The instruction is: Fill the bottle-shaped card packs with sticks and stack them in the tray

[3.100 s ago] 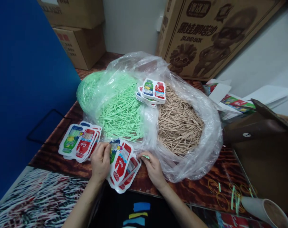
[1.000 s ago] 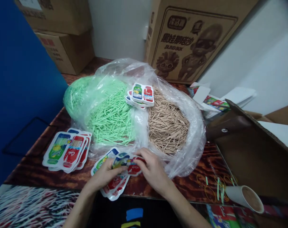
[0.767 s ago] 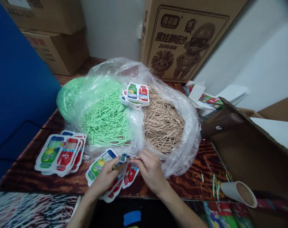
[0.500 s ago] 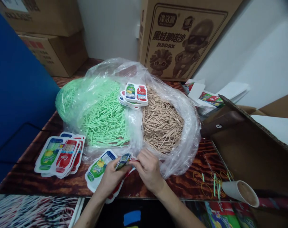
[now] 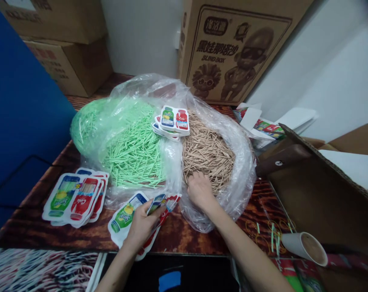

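My left hand (image 5: 142, 222) is closed around a folded printed card (image 5: 169, 202) with green and red drink-jar pictures, its red end sticking out to the right. Beneath that hand lie more such cards (image 5: 125, 218) on the table. My right hand (image 5: 200, 190) reaches into the pile of thin brown sticks (image 5: 210, 152), fingers curled and fingertips hidden against them. Left of this pile, light green sticks (image 5: 135, 150) fill another part of the clear plastic bags (image 5: 173, 162). A few cards (image 5: 174, 121) rest on the plastic between the two piles.
A stack of filled cards (image 5: 76, 198) lies at the table's left. To the right are a paper cup (image 5: 305, 247) on its side, loose rubber bands (image 5: 259, 243) and an open carton (image 5: 311, 186). A large cardboard box (image 5: 232, 52) stands behind the bags.
My right hand has left the card in my left hand and moved up and right into the brown sticks. My left hand still holds the card in nearly the same place.
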The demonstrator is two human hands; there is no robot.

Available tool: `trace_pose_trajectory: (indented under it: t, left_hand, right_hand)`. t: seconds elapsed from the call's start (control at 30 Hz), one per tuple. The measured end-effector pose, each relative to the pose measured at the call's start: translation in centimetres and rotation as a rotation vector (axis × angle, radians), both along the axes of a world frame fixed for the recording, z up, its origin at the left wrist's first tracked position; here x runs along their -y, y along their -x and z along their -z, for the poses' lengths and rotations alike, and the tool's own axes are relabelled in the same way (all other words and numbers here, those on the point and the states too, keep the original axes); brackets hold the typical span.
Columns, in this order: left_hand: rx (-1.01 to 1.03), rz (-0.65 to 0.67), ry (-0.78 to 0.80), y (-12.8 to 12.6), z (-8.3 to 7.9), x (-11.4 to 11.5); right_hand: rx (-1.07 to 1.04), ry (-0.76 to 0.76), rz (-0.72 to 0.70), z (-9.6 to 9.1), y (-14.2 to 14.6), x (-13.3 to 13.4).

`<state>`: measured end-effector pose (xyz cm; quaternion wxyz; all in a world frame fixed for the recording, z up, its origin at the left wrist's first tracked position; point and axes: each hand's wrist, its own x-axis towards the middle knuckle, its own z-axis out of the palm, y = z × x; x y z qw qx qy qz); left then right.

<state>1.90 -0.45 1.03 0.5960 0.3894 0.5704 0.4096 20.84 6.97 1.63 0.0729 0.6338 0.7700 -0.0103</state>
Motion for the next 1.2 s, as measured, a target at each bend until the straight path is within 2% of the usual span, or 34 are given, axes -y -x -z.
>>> trace_pose_trajectory:
  t: [0.1, 0.23, 0.4, 0.57, 0.63, 0.77, 0.9, 1.03, 1.2]
  left_hand:
    - [0.008, -0.001, 0.009, 0.3, 0.3, 0.0]
    - [0.036, -0.018, 0.051, 1.0, 0.5, 0.1]
    - [0.054, -0.038, 0.08, 1.5, 0.8, 0.0]
    - [0.061, -0.052, 0.073, 1.3, 0.6, -0.2]
    - [0.061, -0.065, 0.078, 1.3, 0.3, -0.3]
    - [0.057, -0.109, 0.079, 1.4, -0.5, -0.4]
    - [0.079, -0.146, 0.1, 1.5, -0.8, -0.6]
    - [0.202, -0.156, 0.1, 1.0, -1.0, -0.9]
    - [0.515, -0.108, 0.066, -1.7, -2.6, -2.8]
  right_hand:
    - [-0.001, 0.016, 0.01, 0.2, -0.2, -0.3]
    - [-0.115, 0.017, 0.067, 0.7, -2.4, -0.6]
    - [-0.627, 0.094, 0.216, 0.6, -5.6, -1.3]
    - [-0.803, 0.175, 0.234, 0.0, -7.2, -1.9]
    - [-0.934, 0.197, 0.25, -0.2, -7.5, -1.9]
    - [-1.337, 0.245, 0.391, -0.7, -7.9, -1.7]
    - [-1.527, 0.189, 0.491, -1.5, -8.4, -1.5]
    - [-1.658, 0.326, 0.56, -2.5, -8.4, -1.1]
    - [-1.758, 0.552, 0.551, -2.8, -6.6, 0.0]
